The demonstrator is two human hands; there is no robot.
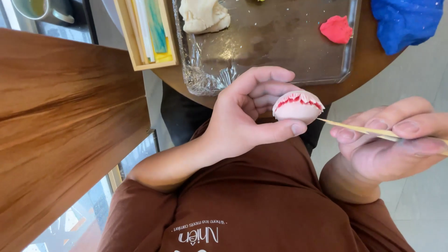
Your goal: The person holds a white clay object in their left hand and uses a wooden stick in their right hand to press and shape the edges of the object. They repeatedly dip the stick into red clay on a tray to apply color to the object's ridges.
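Petals already ring the pink dough ball (297, 106) pinched in my left hand (242, 116); my right hand (392, 140), gripping the wooden stick (359, 129), seems mid-carving at frame centre.

At the top of the frame we see a clear tray (347, 56) lined with crinkled plastic wrap, resting on a round wooden table (368, 70); a cream lump of dough (203, 16) lies at its upper left and a small red lump (336, 29) at its right. In the upper right corner we see a blue cloth (406, 21), and left of the tray a wooden box (128, 42) of flat coloured sheets. A broad wooden surface (60, 126) fills the left side.
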